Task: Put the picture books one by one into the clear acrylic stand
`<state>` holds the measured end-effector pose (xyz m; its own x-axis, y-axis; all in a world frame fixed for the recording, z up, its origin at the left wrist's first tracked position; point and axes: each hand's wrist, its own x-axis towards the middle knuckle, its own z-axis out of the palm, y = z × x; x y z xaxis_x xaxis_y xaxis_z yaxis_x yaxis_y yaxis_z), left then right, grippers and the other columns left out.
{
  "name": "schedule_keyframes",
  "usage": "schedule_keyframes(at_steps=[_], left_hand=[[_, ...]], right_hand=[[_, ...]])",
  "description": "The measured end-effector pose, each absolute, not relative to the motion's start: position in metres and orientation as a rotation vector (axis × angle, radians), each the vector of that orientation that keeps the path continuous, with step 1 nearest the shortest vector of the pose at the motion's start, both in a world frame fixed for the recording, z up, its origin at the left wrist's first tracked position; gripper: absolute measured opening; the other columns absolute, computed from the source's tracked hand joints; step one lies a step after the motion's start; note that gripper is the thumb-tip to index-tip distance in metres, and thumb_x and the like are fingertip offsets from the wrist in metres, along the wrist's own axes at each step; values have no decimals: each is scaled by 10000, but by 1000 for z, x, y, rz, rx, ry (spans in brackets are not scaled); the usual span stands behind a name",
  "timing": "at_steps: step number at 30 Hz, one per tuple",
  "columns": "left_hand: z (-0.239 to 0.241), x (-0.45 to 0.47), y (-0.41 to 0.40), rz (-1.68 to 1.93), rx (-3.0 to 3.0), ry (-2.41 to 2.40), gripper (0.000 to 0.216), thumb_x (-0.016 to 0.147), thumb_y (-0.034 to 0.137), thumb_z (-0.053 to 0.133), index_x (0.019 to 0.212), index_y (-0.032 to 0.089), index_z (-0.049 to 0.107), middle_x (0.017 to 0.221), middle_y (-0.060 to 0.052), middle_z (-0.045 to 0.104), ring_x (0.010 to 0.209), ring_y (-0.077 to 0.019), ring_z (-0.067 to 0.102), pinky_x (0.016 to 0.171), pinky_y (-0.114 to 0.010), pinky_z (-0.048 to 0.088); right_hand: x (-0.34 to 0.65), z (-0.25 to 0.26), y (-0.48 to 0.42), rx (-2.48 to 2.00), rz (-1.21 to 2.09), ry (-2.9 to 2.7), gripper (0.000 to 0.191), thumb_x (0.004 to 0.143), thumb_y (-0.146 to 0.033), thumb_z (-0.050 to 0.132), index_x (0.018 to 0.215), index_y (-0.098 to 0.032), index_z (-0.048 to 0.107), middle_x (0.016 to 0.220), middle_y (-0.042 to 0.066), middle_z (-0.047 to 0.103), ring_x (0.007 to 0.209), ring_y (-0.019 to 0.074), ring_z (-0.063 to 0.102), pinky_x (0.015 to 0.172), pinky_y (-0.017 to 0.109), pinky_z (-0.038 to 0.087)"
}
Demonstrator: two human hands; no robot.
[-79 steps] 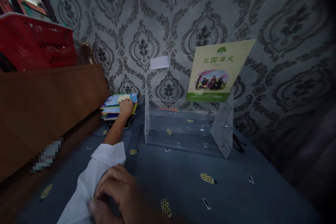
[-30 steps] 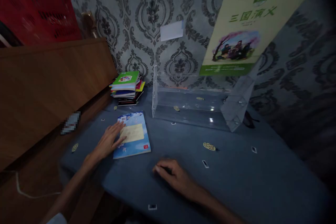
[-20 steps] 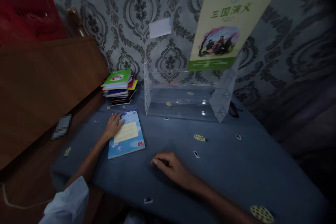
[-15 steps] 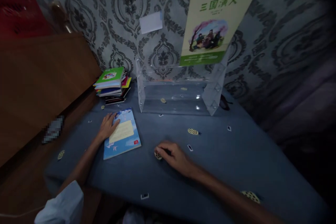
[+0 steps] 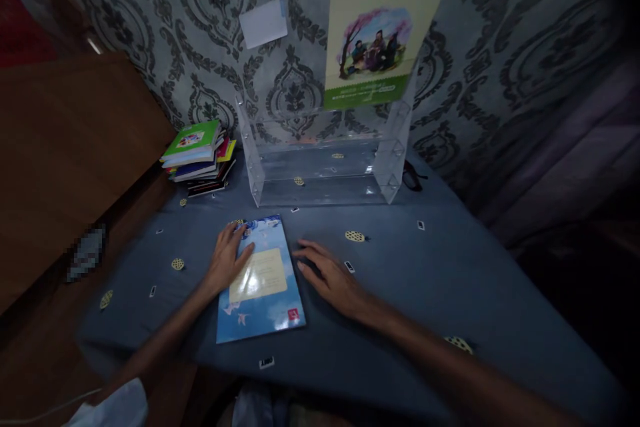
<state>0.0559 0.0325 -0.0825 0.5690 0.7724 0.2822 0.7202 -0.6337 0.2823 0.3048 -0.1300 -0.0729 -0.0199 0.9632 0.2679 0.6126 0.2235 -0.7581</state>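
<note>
A thin blue book (image 5: 263, 287) with a pale yellow label lies flat on the blue cloth in front of me. My left hand (image 5: 227, 260) rests on its left edge with the fingers spread flat. My right hand (image 5: 327, 273) lies open on the cloth just right of the book, fingers stretched toward its right edge, holding nothing. Behind the book stands a clear acrylic book stand (image 5: 320, 160). A yellow-green book (image 5: 375, 20) with a painted scene on its cover is propped upright in the stand's upper tier.
A stack of several colourful books (image 5: 197, 157) sits at the back left by the patterned wall. A brown wooden panel (image 5: 65, 140) rises along the left. Dark glasses (image 5: 413, 177) lie right of the stand. The table's near edge (image 5: 300, 373) runs just below the blue book.
My left hand took the blue book off the stack and slid it along the cloth to the middle in front of me. My right hand opened and moved left up to the book.
</note>
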Motion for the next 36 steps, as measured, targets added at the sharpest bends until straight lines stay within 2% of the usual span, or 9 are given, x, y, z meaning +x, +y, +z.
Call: schedule_keyframes(at_steps=[5, 13, 19, 24, 29, 36], left_hand=[[-87, 106, 16, 611, 2617, 1149, 532, 995, 488, 440, 1445, 210, 500, 1547, -142, 437, 1493, -311, 327, 1214, -521, 300], [-97, 170, -6, 658, 2546, 865, 504, 1004, 418, 439, 1454, 191, 453, 1585, -162, 390, 1522, -323, 275, 1224, -584, 251], [-91, 158, 8, 700, 2504, 735, 425, 1018, 304, 380, 1416, 187, 470, 1520, -151, 483, 1471, -272, 384, 1207, -527, 332], [-86, 148, 15, 790, 2545, 803, 374, 1017, 304, 406, 1348, 169, 518, 1379, -155, 577, 1344, -272, 512, 1145, -503, 421], [-86, 150, 14, 834, 2659, 806, 332, 1007, 257, 421, 1304, 177, 545, 1329, -146, 603, 1287, -285, 540, 1119, -526, 436], [-77, 153, 22, 801, 2660, 640, 292, 996, 213, 421, 1251, 187, 562, 1180, -111, 653, 1124, -250, 605, 1023, -466, 500]], right_hand=[[321, -79, -126, -1578, 419, -1680, 410, 1025, -379, 402, 1311, -168, 606, 1511, 177, 492, 1414, 298, 455, 1154, 517, 401], [365, -91, -122, -1686, 172, -1616, 380, 1002, -379, 418, 1238, -183, 643, 1445, 174, 553, 1400, 324, 466, 1127, 559, 418], [369, -100, -124, -1732, 85, -1634, 358, 987, -330, 428, 1245, -200, 640, 1440, 163, 551, 1389, 327, 470, 1127, 571, 414], [361, -103, -126, -1802, 13, -1647, 374, 1000, -314, 396, 1279, -214, 624, 1476, 154, 521, 1430, 338, 423, 1099, 573, 438], [356, -101, -127, -1850, -64, -1670, 377, 1003, -297, 396, 1283, -196, 628, 1462, 169, 539, 1412, 351, 449, 1094, 582, 439], [357, -101, -128, -1820, -54, -1667, 380, 994, -280, 411, 1300, -196, 621, 1455, 175, 547, 1406, 343, 457, 1111, 592, 423]])
